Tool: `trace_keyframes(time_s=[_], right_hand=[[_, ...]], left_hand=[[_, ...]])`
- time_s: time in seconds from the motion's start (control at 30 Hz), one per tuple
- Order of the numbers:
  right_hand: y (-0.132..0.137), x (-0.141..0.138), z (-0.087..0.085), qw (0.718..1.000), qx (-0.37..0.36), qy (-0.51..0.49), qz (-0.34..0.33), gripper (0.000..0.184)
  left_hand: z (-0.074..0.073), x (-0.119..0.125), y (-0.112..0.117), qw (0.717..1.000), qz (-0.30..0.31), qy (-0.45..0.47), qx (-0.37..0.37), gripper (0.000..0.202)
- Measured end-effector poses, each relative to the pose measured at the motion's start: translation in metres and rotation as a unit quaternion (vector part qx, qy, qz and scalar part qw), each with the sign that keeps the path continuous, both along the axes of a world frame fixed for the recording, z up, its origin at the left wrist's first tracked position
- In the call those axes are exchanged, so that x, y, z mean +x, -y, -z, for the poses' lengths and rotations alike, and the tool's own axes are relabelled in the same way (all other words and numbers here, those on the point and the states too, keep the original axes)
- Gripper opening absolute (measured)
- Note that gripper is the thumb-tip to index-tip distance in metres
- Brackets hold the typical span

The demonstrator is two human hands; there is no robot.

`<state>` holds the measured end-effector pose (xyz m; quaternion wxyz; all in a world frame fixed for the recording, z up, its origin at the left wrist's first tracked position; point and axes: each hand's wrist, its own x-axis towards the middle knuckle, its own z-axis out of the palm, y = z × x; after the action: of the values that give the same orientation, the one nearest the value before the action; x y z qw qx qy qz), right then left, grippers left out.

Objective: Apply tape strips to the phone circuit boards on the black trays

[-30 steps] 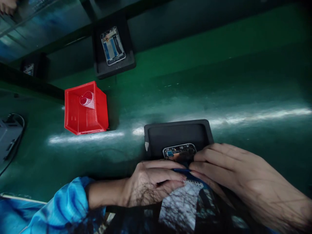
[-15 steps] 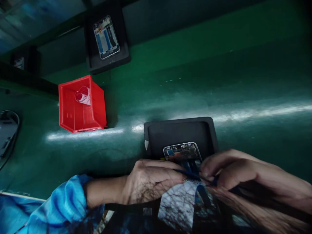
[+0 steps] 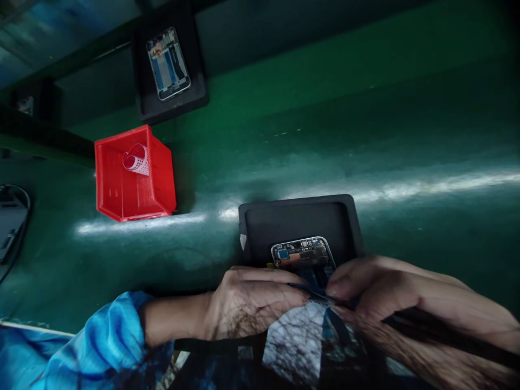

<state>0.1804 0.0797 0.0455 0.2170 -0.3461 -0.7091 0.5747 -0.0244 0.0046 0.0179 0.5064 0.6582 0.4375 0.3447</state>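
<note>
The opened phone [image 3: 303,256] is carried on the green bench [image 3: 406,130], inside a black tray [image 3: 294,218]. Its near part is hidden by the left hand [image 3: 254,303] and the right hand [image 3: 390,292]. As judged from what is uncovered, it is already laid open and the circuit board [image 3: 317,251] is seated; what is left cannot be told. The board end is pointed away from the person, the long axis being tilted slightly leftward. A dark blue strip [image 3: 312,290] is seemingly pinched by the right hand; whether it is grasped by the left cannot be told.
</note>
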Motion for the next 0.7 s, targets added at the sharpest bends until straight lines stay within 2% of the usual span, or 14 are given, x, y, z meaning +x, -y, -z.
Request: trace_keyframes(time_s=[0.1,0.33,0.5,0.7], right_hand=[[-0.0030,0.0053,0.0028,0.999,0.016,-0.002,-0.035,0.012],[0.0000,0.0025,0.0028,0.999,0.022,-0.019,-0.026,0.014],[0.0002,0.0014,0.0038,0.999,0.013,-0.022,-0.027,0.014],[0.0020,0.0053,0.0033,0.996,0.062,-0.021,-0.055,0.014]], left_hand=[[-0.0001,0.0006,0.0004,1.000,-0.014,-0.003,0.012,0.018],[-0.0004,0.0027,0.0020,1.000,-0.018,0.003,-0.006,0.019],[0.0010,0.0044,0.0036,0.999,-0.043,0.000,-0.006,0.018],[0.0027,0.0060,0.0049,0.998,-0.061,0.014,-0.018,0.020]])
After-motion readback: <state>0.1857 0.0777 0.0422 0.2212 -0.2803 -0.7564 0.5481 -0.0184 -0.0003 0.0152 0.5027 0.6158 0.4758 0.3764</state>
